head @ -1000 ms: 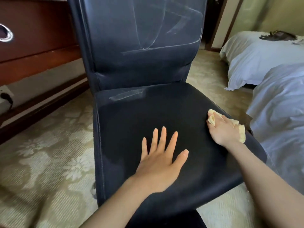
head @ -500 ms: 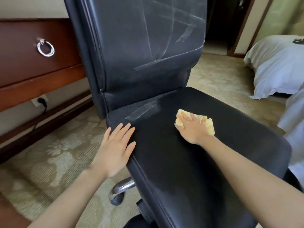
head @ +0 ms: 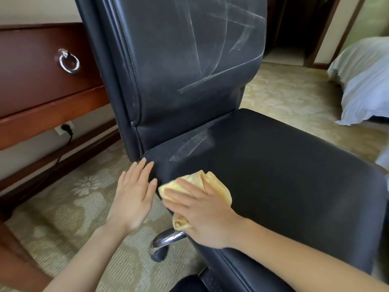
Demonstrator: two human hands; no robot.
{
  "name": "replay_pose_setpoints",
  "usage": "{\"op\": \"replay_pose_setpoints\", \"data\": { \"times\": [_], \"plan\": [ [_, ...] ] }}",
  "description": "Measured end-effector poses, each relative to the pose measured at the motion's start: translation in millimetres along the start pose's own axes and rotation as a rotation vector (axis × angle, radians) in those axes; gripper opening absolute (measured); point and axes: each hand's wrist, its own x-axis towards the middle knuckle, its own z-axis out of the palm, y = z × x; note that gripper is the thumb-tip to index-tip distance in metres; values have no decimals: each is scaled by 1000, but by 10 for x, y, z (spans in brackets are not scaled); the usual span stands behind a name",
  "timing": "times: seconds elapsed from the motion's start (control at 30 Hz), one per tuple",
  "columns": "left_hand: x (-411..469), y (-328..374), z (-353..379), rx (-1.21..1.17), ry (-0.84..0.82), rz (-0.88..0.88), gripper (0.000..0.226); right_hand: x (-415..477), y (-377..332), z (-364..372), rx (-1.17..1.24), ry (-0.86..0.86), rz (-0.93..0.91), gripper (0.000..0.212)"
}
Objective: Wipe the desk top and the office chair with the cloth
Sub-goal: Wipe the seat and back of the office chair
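The black office chair (head: 273, 165) fills the middle of the view, its backrest streaked with pale wipe marks. My right hand (head: 202, 211) lies flat, fingers straight, pressing the yellow cloth (head: 212, 182) onto the seat's left edge. Part of the cloth bunches under the palm and hangs over the edge. My left hand (head: 134, 194) is flat with straight fingers, fingertips touching the seat's left side near the back corner. The brown wooden desk (head: 42, 85) with a ring-handled drawer stands to the left; its top is out of view.
A chrome chair leg with a castor (head: 164, 243) sticks out below the seat on patterned carpet. A wall socket with a black plug (head: 65, 128) sits under the desk. A bed with white bedding (head: 362, 81) is at the right. A dark doorway lies behind the chair.
My right hand has slid the cloth leftward across the seat, from its right edge to its left edge. My left hand left the seat top and now touches the seat's left side.
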Motion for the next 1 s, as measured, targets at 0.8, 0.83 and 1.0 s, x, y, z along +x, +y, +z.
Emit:
{"op": "replay_pose_setpoints", "data": {
  "times": [0.8,0.83,1.0],
  "plan": [
    [148,199,77,106,-53,416,64,-1639,577,-115,304,160,572,43],
    [127,220,95,51,-69,407,63,-1527,689,-113,300,147,609,45],
    [-77,321,185,-93,-34,412,55,-818,1259,-5,305,97,747,46]
  ]
}}
